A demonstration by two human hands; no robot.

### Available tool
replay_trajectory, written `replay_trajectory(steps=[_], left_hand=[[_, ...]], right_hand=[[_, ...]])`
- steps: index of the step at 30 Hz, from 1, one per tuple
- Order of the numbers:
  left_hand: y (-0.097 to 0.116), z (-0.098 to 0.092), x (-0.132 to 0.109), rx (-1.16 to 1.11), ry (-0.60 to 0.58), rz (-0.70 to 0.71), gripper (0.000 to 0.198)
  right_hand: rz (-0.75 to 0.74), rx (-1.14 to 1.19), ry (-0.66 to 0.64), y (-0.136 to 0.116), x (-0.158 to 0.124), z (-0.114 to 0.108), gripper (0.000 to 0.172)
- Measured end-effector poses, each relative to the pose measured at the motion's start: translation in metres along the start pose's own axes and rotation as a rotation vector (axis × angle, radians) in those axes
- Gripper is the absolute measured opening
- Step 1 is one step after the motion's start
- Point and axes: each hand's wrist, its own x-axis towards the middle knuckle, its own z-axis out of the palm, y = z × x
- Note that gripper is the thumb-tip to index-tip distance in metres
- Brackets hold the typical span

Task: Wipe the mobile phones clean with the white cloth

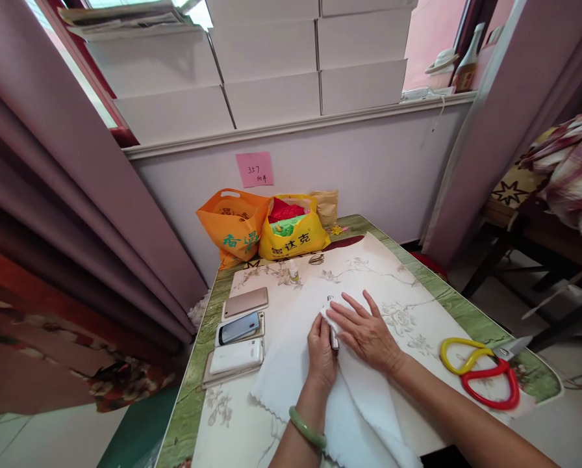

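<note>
My left hand (322, 348), a green bangle on its wrist, is closed round a phone (334, 340) held on edge; only its dark, silvery side shows. A white cloth (291, 361) is draped about the phone and spreads over the table toward me. My right hand (366, 330) lies against the cloth by the phone's upper end, its fingers stretched out and apart. Left of the cloth lie several phones: a rose-gold phone (245, 303), a blue-grey phone (239, 327) on top of another, and a white phone (236, 356) on a further one.
Large scissors (483, 370) with yellow and red handles lie at the table's right. At the back stand an orange bag (235, 227) and a filled yellow bag (295, 242). A small bottle (293, 270) stands in front of them. White boxes (271, 97) line the windowsill.
</note>
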Motion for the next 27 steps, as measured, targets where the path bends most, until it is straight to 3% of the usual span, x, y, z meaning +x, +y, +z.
replay_trajectory(steps=[4,9,12,17,20,23,27], left_hand=[[0.002,-0.001,0.000,-0.029,-0.021,-0.067,0.037],[0.013,-0.002,-0.005,-0.060,-0.130,-0.124,0.040],[0.016,-0.002,-0.005,-0.080,-0.187,-0.157,0.041],[0.011,0.000,-0.002,-0.107,-0.116,-0.150,0.034],[0.009,0.000,-0.002,-0.120,-0.121,-0.179,0.031],[0.010,-0.003,-0.002,-0.168,-0.072,-0.209,0.030],[0.011,-0.007,0.002,-0.274,-0.021,-0.275,0.032]], right_hand=[[0.028,0.001,0.025,-0.006,-0.005,0.001,0.049],[-0.161,0.069,-0.010,-0.027,-0.039,-0.002,0.051],[-0.208,0.071,-0.025,-0.024,-0.042,-0.001,0.051],[0.006,0.056,0.020,0.001,-0.008,0.008,0.049],[0.126,0.057,0.033,0.001,0.003,0.016,0.049],[0.143,0.092,-0.011,-0.014,-0.009,0.019,0.053],[0.018,0.135,-0.104,-0.035,-0.041,0.013,0.058]])
